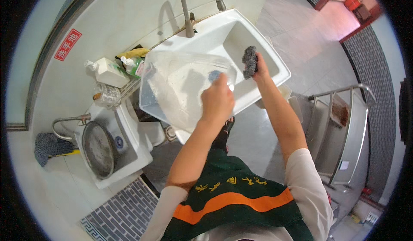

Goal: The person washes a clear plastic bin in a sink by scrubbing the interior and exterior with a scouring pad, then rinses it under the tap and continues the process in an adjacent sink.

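In my right hand (262,67) is a grey steel-wool scrubber (249,62), held above the right part of a white sink (240,104). My left hand (218,97) is closed at the near right side of a large translucent plastic tub (180,60); its fingertips are hidden behind the hand. The tub rests tilted across the left part of the sink, and a bluish round spot (214,76) shows through its wall. Behind the sink's rim stands a curved metal faucet (189,13).
Pump bottles (111,71) and a clear jar (109,95) stand left of the tub. A lower sink (132,150) holds a round metal pan (98,150). A grey mop head (51,147) is beside it. At right is a metal cart (347,137) carrying a tray (339,110).
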Available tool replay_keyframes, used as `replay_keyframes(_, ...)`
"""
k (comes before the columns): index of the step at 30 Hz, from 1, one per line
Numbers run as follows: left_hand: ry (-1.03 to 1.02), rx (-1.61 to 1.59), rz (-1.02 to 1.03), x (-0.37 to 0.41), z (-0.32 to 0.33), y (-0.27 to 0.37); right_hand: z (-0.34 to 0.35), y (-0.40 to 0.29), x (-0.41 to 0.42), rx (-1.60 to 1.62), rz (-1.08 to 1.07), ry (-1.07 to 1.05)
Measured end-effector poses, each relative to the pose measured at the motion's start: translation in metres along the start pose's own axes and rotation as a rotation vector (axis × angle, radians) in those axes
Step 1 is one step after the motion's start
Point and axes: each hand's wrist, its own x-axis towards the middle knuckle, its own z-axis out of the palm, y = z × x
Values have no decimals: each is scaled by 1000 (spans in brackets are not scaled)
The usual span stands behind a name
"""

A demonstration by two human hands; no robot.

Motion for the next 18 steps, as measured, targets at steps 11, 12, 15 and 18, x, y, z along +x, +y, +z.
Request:
replay_keyframes(11,-167,-122,-457,138,201,-46,65,-105,133,-928,-109,-261)
replay_keyframes(12,-152,-197,-532,147,215,-50,71,-99,142,-914,-75,-280)
replay_keyframes(15,102,-361,-512,156,275,-69,85,-66,166,-968,-29,-316)
replay_keyframes(18,204,-345,-567,129,276,-94,85,-37,176,-1069,-14,-385)
